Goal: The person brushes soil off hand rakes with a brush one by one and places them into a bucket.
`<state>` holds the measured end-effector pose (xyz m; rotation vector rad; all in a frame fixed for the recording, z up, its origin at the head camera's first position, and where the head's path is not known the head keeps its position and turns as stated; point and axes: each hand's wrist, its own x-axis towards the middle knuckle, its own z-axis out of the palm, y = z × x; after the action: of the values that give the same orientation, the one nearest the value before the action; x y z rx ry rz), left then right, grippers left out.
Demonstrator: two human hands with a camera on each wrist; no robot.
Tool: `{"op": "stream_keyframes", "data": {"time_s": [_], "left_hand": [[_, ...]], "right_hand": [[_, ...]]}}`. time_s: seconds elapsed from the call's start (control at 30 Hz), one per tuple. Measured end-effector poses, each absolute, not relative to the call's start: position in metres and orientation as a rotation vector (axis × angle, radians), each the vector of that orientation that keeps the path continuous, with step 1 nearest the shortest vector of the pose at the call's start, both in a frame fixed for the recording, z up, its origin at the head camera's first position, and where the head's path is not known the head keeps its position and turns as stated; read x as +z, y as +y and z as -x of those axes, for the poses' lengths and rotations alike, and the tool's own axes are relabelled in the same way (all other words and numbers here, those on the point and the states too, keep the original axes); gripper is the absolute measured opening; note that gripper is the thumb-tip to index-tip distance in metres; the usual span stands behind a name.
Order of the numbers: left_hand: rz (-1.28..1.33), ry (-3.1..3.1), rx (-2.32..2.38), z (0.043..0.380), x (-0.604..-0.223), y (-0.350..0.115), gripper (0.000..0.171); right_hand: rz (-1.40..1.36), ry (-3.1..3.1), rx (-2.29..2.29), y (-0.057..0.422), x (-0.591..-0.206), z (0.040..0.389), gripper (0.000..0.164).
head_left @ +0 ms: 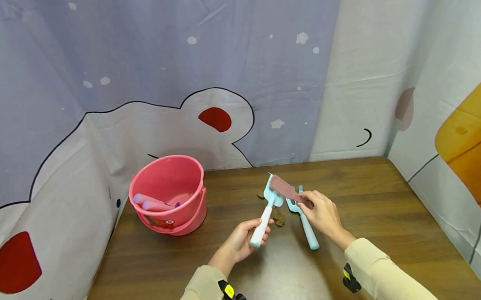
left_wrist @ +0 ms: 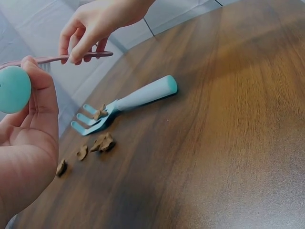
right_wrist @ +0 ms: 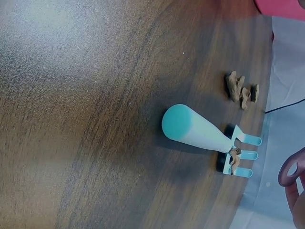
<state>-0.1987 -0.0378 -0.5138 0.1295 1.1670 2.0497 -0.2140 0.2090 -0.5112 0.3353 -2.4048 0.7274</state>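
Note:
My left hand (head_left: 243, 241) grips the white handle of a small garden trowel (head_left: 265, 219), its light blue blade pointing up and away. In my right hand (head_left: 324, 212), thumb and fingers pinch a dusty pink brush (head_left: 284, 188), whose bristle end lies against the trowel's blade. The left wrist view shows the brush edge-on, with the trowel's turquoise handle end (left_wrist: 14, 89) close by. Below the hands, a three-pronged hand fork (left_wrist: 147, 93) lies on the table. One brown crumpled piece (right_wrist: 235, 160) rests on its prongs, and several more pieces (left_wrist: 104, 142) lie beside it.
At the back left of the wooden table (head_left: 149, 286) stands a pink bucket (head_left: 199, 218) with its handle folded down. Inside it are lilac-handled items (head_left: 156, 206). Printed fabric (head_left: 147, 57) hangs behind the table and along both sides.

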Motion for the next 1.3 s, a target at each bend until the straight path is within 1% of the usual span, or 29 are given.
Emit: {"op": "stream_keyframes", "data": {"time_s": [0.2,0.43,0.63,0.87,1.03,1.3], "left_hand": [[-0.151,1.177,2.042,0.197,-0.513,-0.037,0.034],[-0.172,1.193,2.032,0.196,-0.514,-0.037,0.039],[-0.154,1.225,2.021,0.196,-0.517,-0.040,0.044],[-0.130,1.255,2.043,0.198,-0.519,-0.041,0.046],[-0.109,1.266,2.057,0.200,-0.520,-0.040,0.043],[-0.114,1.248,2.051,0.201,-0.519,-0.042,0.042]], "right_hand": [[-0.263,-2.413,0.711,0.214,-0.512,0.216,0.024],[-0.163,-2.385,0.656,0.222,-0.514,0.218,0.023],[-0.131,-2.387,0.626,0.226,-0.515,0.216,0.022],[-0.262,-2.380,0.670,0.220,-0.512,0.213,0.024],[-0.339,-2.386,0.684,0.212,-0.509,0.210,0.025],[-0.498,-2.381,0.705,0.201,-0.513,0.206,0.024]]}}
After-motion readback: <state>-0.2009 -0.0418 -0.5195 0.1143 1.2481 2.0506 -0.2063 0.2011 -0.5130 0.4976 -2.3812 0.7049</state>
